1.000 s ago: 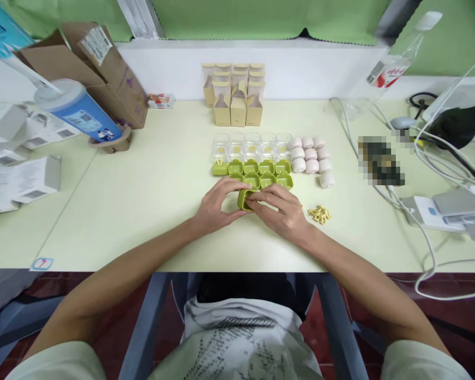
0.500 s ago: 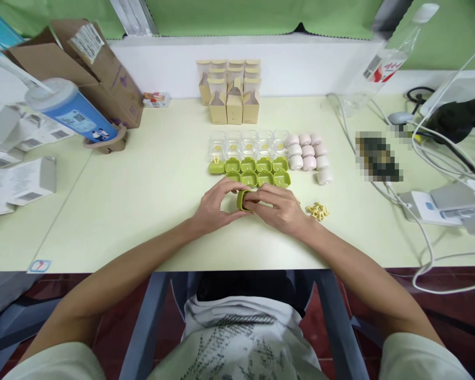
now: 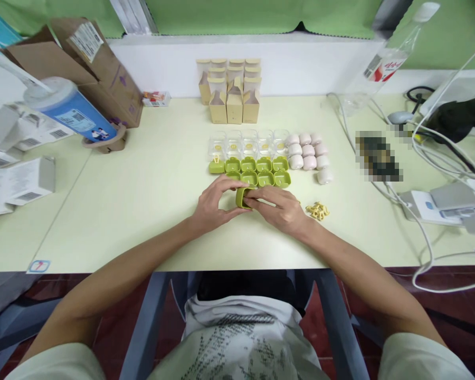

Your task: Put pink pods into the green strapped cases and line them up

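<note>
1. A single green case (image 3: 241, 197) is held on edge just in front of the block of green cases (image 3: 257, 171), on the near side of that block and slightly above the table (image 3: 142, 221).
2. The left hand (image 3: 214, 203) is clamped on the green case, with the thumb below and the fingers curled over its left side.
3. The right hand (image 3: 279, 208) is also closed on the green case, with the fingertips pressed to its right edge. The exact contact under the fingers cannot be made out.
4. The block of green cases is set out in two rows, open sides up. One case at the left end of the far row sits apart in shape from the rest.
5. A row of clear boxes (image 3: 249, 142) is placed directly behind the block, touching or nearly touching it.
6. Pink rounded pieces (image 3: 306, 153) are grouped just to the right of the block.
7. A small heap of yellow parts (image 3: 319, 211) lies to the right and nearer than the block.
8. Tan cartons (image 3: 231, 92) are stood upright well behind the block.
9. A blue canister (image 3: 69, 108) is noted far to the left of the block, and cables (image 3: 419, 227) far to its right.
</note>
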The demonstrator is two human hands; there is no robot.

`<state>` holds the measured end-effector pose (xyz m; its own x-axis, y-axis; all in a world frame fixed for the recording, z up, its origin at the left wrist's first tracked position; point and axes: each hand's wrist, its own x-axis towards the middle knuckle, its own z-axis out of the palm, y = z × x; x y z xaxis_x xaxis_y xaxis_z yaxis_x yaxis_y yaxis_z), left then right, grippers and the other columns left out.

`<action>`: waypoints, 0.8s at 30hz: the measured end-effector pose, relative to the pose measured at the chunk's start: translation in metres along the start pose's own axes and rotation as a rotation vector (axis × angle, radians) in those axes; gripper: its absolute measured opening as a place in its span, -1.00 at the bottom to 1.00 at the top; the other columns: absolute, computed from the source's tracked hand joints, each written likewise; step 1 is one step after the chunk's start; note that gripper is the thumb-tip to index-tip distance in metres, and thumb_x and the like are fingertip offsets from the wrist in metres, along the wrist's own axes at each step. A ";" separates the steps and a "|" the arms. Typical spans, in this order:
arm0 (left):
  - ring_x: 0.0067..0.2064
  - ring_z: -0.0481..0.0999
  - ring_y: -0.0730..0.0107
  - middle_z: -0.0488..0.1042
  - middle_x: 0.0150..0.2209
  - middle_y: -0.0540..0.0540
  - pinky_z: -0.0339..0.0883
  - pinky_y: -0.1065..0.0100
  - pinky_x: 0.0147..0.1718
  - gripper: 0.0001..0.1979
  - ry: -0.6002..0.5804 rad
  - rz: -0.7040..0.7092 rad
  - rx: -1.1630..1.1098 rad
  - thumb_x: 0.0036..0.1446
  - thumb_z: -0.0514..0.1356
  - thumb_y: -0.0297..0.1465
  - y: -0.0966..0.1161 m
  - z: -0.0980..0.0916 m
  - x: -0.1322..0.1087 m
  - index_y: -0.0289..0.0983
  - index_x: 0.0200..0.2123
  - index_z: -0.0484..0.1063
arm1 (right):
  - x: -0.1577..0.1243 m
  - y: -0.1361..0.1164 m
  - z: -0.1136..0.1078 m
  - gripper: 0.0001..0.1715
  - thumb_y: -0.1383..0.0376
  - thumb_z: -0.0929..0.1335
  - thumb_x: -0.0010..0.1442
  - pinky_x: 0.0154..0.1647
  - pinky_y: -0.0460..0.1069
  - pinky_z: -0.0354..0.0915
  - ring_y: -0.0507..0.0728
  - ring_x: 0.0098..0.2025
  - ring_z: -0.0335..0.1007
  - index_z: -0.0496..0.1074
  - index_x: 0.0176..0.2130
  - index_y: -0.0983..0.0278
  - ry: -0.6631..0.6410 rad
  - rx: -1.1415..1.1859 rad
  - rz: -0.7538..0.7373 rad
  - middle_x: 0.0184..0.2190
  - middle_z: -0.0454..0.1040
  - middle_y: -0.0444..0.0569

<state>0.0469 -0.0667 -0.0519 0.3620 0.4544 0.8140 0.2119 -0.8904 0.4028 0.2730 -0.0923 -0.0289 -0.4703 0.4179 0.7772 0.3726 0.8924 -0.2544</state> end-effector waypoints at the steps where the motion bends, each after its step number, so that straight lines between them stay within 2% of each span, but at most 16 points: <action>1: -0.04 0.68 0.22 0.69 0.01 -0.18 0.65 0.17 -0.09 -0.35 0.002 0.006 -0.003 0.24 0.48 -0.12 0.000 0.000 0.000 -0.14 0.29 0.37 | -0.001 0.000 0.001 -0.82 0.43 0.40 0.47 -0.21 0.05 0.58 0.15 -0.21 0.67 0.60 -0.01 0.23 0.009 -0.012 -0.015 -0.16 0.73 0.04; 5: -0.04 0.69 0.23 0.69 0.01 -0.16 0.65 0.16 -0.07 -0.35 -0.004 0.009 0.006 0.23 0.49 -0.13 0.001 0.002 -0.001 -0.11 0.29 0.37 | -0.003 0.001 0.005 -0.82 0.48 0.40 0.45 -0.26 0.06 0.54 0.16 -0.21 0.67 0.60 -0.06 0.26 0.050 -0.086 -0.089 -0.16 0.74 0.07; 9: 0.02 0.69 0.22 0.69 0.03 -0.18 0.65 0.17 -0.03 -0.36 0.012 -0.010 0.031 0.24 0.49 -0.18 0.004 0.001 0.002 -0.14 0.29 0.37 | -0.001 0.000 0.003 -0.80 0.50 0.41 0.43 -0.25 0.06 0.57 0.17 -0.18 0.68 0.61 -0.04 0.27 0.069 -0.090 -0.077 -0.13 0.73 0.09; 13: 0.10 0.70 0.21 0.68 0.08 -0.22 0.64 0.20 0.00 -0.37 0.050 -0.089 0.020 0.22 0.52 -0.22 0.002 0.001 0.001 -0.17 0.23 0.36 | 0.004 -0.002 -0.005 -0.62 0.31 0.50 0.41 0.02 0.15 0.63 0.21 0.03 0.66 0.61 0.19 0.13 0.134 0.013 0.127 0.04 0.67 0.09; 15: 0.12 0.72 0.20 0.68 0.09 -0.24 0.65 0.21 0.00 -0.40 0.069 -0.136 -0.015 0.20 0.53 -0.20 0.000 0.001 -0.002 -0.17 0.18 0.36 | 0.006 -0.001 -0.007 -0.41 0.12 0.57 0.33 0.12 0.23 0.62 0.29 0.16 0.60 0.56 0.29 0.08 0.090 0.104 0.229 0.13 0.60 0.13; 17: 0.15 0.72 0.17 0.69 0.09 -0.25 0.66 0.17 0.04 -0.43 0.082 -0.165 -0.054 0.18 0.54 -0.16 -0.002 0.001 -0.004 -0.17 0.10 0.37 | 0.006 0.000 -0.006 -0.26 0.00 0.59 0.26 0.12 0.26 0.62 0.33 0.26 0.53 0.52 0.34 0.06 0.013 0.226 0.289 0.23 0.50 0.16; 21: 0.18 0.71 0.11 0.69 0.12 -0.28 0.62 0.03 0.17 -0.48 0.102 -0.186 -0.112 0.17 0.52 -0.09 -0.004 0.001 -0.003 -0.16 0.01 0.39 | 0.003 0.003 0.001 -0.45 0.04 0.58 0.29 0.12 0.25 0.63 0.32 0.29 0.49 0.60 0.21 0.06 -0.020 0.422 0.433 0.22 0.47 0.12; 22: 0.19 0.71 0.09 0.69 0.12 -0.28 0.62 0.01 0.18 -0.49 0.101 -0.177 -0.107 0.17 0.51 -0.08 -0.004 0.000 -0.002 -0.16 0.01 0.41 | 0.002 0.003 0.003 -0.46 0.04 0.58 0.29 0.13 0.24 0.63 0.30 0.25 0.51 0.59 0.19 0.07 -0.015 0.472 0.472 0.19 0.49 0.10; 24: 0.17 0.72 0.08 0.69 0.09 -0.26 0.63 0.02 0.16 -0.51 0.103 -0.149 -0.083 0.18 0.49 -0.05 -0.003 -0.002 0.002 -0.17 -0.01 0.45 | 0.001 0.003 0.005 -0.35 0.00 0.60 0.26 0.12 0.21 0.63 0.24 0.13 0.59 0.51 0.23 0.10 -0.005 0.588 0.546 0.18 0.51 0.09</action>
<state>0.0455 -0.0631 -0.0512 0.2366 0.5800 0.7795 0.1789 -0.8146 0.5518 0.2696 -0.0888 -0.0321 -0.3474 0.8207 0.4536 0.0693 0.5049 -0.8604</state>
